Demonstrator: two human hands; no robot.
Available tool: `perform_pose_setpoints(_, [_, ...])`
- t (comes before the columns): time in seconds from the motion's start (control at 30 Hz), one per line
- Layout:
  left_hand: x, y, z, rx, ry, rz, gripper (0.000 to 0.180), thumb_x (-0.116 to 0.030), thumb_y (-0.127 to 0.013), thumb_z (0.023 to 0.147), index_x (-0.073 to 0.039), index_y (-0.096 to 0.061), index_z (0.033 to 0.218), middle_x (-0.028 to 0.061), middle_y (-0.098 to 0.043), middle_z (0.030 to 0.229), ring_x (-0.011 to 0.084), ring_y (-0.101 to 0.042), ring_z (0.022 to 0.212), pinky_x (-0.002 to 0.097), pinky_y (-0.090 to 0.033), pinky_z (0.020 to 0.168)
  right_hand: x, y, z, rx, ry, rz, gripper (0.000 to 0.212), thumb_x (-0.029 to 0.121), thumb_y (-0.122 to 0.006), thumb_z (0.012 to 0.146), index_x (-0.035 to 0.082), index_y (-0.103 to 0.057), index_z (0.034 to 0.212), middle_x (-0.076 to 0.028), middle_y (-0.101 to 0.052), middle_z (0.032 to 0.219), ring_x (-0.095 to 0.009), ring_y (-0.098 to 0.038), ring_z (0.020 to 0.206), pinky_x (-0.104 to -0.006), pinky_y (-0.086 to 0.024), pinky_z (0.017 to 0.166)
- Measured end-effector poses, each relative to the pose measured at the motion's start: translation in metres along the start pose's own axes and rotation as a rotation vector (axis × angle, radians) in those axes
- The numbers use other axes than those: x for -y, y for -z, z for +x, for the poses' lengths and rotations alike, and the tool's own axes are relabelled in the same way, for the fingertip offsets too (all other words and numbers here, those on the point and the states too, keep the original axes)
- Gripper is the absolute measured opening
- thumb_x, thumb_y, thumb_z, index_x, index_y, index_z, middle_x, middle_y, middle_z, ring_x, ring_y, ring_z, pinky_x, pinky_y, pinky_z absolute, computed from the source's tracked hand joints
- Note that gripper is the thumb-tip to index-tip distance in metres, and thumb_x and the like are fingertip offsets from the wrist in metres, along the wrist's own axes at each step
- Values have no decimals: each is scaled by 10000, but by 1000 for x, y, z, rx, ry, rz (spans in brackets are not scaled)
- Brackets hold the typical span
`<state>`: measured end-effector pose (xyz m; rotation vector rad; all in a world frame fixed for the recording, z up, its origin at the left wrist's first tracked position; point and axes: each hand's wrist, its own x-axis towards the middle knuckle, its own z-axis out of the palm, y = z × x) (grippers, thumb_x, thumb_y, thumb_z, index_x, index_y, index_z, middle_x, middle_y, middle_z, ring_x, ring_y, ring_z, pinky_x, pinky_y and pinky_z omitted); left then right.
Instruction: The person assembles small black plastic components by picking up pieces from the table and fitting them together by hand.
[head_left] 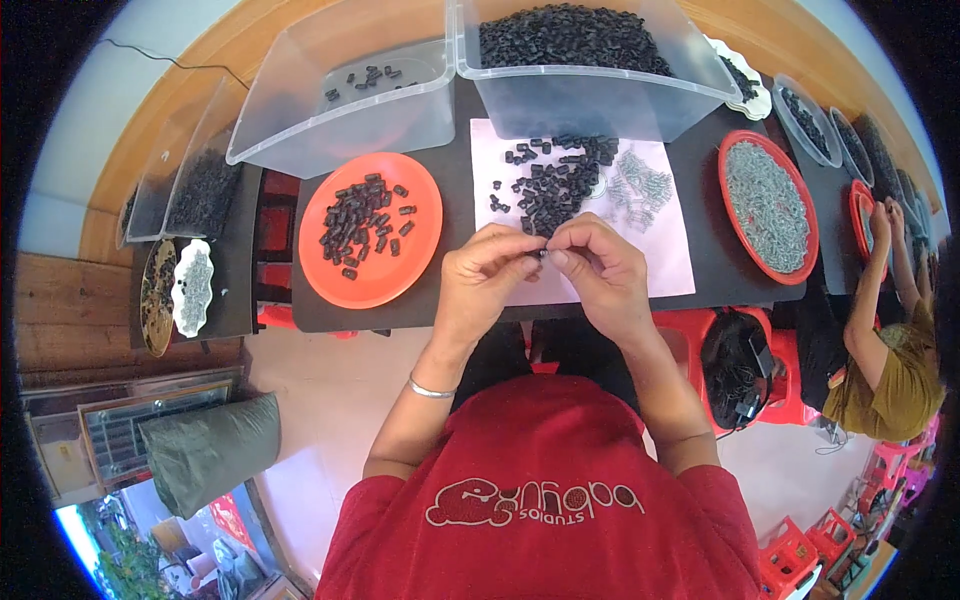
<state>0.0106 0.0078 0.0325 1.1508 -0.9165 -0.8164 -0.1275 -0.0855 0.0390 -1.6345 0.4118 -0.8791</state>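
Observation:
My left hand (pixel 492 272) and my right hand (pixel 602 262) meet above the near part of a pale pink sheet (pixel 655 270). Their thumbs and forefingers pinch a small dark piece with a shiny metal bit (pixel 542 254), mostly hidden by the fingertips. Just beyond my hands lies a pile of small black plastic pieces (pixel 560 190) on the sheet. To its right is a loose heap of silvery screws or pins (pixel 640 187). An orange-red plate (pixel 318 275) on the left carries more black pieces (pixel 360 222).
A red plate (pixel 727 200) of silvery metal parts (pixel 768 208) stands on the right of the dark table (pixel 450 290). Two clear plastic bins, one sparse (pixel 345 128), one full (pixel 600 105), line the far side. Another person (pixel 885 375) works at the right.

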Motion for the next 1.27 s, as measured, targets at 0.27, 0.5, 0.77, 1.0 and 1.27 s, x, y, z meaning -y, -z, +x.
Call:
perform_pose_setpoints(0.27, [2, 2, -24, 63, 183, -54, 132, 91, -634, 806, 22, -646, 918, 51, -637, 859, 112, -636, 731, 238, -540, 652, 9, 10, -21, 80, 127, -334, 117, -38, -636, 765, -5, -595, 870, -115, -580, 814, -248, -579, 726, -317, -462, 641])
perform_pose_setpoints(0.5, [9, -4, -54, 212, 431, -177, 116, 79, -640, 808, 35, -635, 915, 70, -656, 801, 120, -641, 711, 233, -532, 636, 17, 14, -60, 163, 272, -433, 162, -60, -674, 704, -8, -566, 813, -124, -579, 784, -302, -578, 719, -361, -475, 617])
perform_pose_setpoints(0.77, [9, -6, -52, 354, 568, -301, 105, 44, -665, 808, 19, -624, 902, 86, -659, 796, 134, -649, 701, 245, -545, 638, 19, 20, -66, 152, -156, -182, 145, -51, -685, 736, 7, -583, 821, -62, -567, 761, -138, -550, 686, -271, -449, 617])
perform_pose_setpoints(1.0, [9, -1, -50, 326, 490, -254, 147, 55, -666, 799, 21, -607, 930, 88, -653, 781, 143, -650, 692, 251, -552, 633, 12, 24, -56, 316, -505, 205, 139, -4, -711, 769, -3, -591, 839, -26, -582, 810, -96, -549, 772, -230, -453, 691])
perform_pose_setpoints(1.27, [17, 27, -58, 200, 192, -690, 181, 67, -616, 824, 16, -619, 998, 136, -645, 867, 218, -661, 784, 291, -571, 687, -4, -15, -2, 51, 338, -572, 20, 32, -618, 846, 21, -634, 847, -50, -621, 808, -233, -585, 699, -296, -477, 665])
